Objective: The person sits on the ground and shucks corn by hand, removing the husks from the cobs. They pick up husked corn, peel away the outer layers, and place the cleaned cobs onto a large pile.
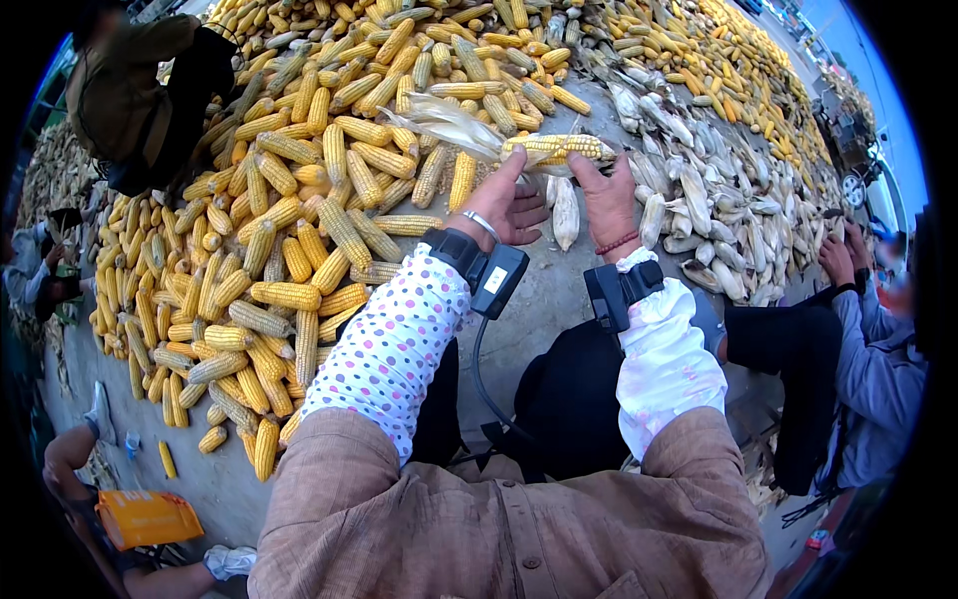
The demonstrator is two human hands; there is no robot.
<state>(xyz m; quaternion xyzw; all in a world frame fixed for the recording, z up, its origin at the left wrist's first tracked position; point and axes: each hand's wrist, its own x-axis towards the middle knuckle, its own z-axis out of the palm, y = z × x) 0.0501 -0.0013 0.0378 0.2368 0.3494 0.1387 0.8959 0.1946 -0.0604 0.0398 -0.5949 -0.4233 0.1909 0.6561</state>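
A partly husked corn cob lies level between my two hands, its yellow kernels bare on top. Pale dry husk leaves trail from its left end. My left hand has its thumb against the cob near that end, with the other fingers spread below it. My right hand grips the cob's right end between thumb and fingers. Below the cob, an ear in pale husk lies on the concrete ground between my hands. Husked yellow cobs are heaped to the left.
Unhusked ears cover the ground to the right, with more yellow cobs behind. A person sits at the right, hands on an ear. Another person is at the upper left. An orange bag stands at the lower left.
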